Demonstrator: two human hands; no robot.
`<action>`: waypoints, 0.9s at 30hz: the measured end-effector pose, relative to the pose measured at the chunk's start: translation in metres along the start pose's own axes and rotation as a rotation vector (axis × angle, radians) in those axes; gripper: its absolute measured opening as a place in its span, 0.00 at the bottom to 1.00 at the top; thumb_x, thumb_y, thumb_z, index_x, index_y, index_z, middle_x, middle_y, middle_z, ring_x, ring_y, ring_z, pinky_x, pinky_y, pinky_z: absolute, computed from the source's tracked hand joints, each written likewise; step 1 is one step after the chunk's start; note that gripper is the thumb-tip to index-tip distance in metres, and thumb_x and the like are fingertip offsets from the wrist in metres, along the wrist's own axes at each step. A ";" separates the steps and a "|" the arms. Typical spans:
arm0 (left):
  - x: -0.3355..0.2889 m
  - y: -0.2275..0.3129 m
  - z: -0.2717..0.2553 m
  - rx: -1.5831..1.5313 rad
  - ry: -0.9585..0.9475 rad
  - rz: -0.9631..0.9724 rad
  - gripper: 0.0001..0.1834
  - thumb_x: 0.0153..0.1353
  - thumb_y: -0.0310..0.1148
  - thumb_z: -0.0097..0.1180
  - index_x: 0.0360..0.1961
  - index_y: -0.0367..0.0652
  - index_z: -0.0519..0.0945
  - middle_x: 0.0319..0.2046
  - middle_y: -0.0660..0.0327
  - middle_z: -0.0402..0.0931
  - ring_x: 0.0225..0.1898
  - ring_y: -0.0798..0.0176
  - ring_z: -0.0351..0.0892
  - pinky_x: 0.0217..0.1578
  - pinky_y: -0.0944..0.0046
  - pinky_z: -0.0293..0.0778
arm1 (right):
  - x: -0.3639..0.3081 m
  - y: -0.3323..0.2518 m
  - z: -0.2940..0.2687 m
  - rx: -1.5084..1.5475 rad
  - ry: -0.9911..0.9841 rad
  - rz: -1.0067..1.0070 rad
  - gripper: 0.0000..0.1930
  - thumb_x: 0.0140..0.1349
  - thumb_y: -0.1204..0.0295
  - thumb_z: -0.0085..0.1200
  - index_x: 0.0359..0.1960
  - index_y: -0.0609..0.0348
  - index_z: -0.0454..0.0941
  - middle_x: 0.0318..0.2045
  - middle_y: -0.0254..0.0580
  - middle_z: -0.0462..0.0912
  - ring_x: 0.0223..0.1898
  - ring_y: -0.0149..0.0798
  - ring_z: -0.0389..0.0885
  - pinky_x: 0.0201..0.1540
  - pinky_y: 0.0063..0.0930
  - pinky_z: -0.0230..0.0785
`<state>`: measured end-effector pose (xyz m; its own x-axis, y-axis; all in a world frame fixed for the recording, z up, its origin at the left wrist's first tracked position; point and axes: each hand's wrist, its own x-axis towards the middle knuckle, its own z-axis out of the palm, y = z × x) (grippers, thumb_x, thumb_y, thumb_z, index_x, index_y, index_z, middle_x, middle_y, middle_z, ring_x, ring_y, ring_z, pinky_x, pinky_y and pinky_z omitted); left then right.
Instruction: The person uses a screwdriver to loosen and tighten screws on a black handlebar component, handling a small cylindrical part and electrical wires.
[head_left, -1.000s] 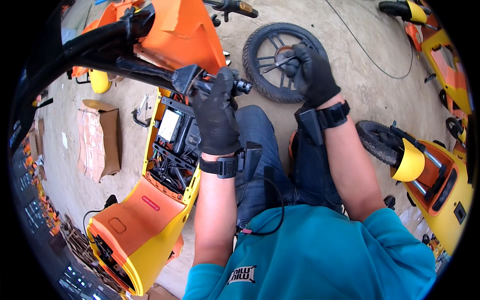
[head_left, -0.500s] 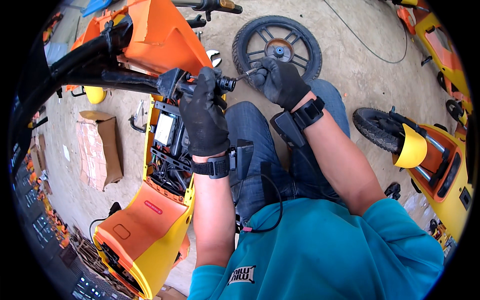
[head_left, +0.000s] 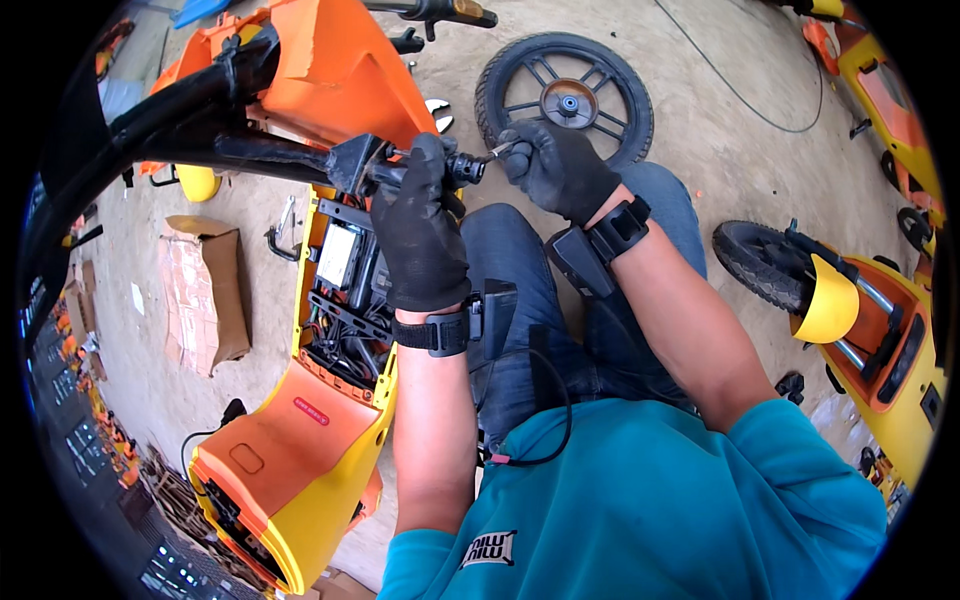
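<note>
My gloved left hand is wrapped around a black cylindrical fitting with a ribbed end, just past a block-shaped bracket on a black frame tube. Part of the fitting is hidden behind the fingers. To its right, my gloved right hand is closed in a pinch on a thin metal rod. The rod's other tip meets or nearly meets the fitting's end; contact cannot be made out. Both wrists wear black straps with small boxes.
A spoked wheel with a tyre lies on the concrete floor beyond my hands. A yellow and orange scooter body with exposed wiring stands at left, near a cardboard box. Another yellow scooter is at right. A wrench lies beyond the frame.
The whole view has shifted slightly. My right hand is a little closer to the fitting's end, and less of the rod shows. My left hand keeps its hold.
</note>
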<state>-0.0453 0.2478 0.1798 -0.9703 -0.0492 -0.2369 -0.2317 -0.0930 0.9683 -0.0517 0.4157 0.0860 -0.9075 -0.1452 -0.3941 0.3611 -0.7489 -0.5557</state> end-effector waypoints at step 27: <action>-0.006 0.020 0.003 -0.186 0.140 -0.286 0.11 0.64 0.33 0.59 0.43 0.39 0.80 0.32 0.63 0.79 0.35 0.69 0.77 0.39 0.67 0.72 | -0.084 -0.029 0.163 -2.132 -0.952 -0.875 0.13 0.62 0.69 0.49 0.47 0.56 0.76 0.41 0.43 0.81 0.45 0.43 0.78 0.50 0.39 0.71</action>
<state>-0.0441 0.2495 0.2011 -0.8463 -0.1294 -0.5168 -0.4629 -0.3014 0.8336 -0.0212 0.3437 0.2545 -0.4986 -0.8535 0.1517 -0.8590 0.4629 -0.2188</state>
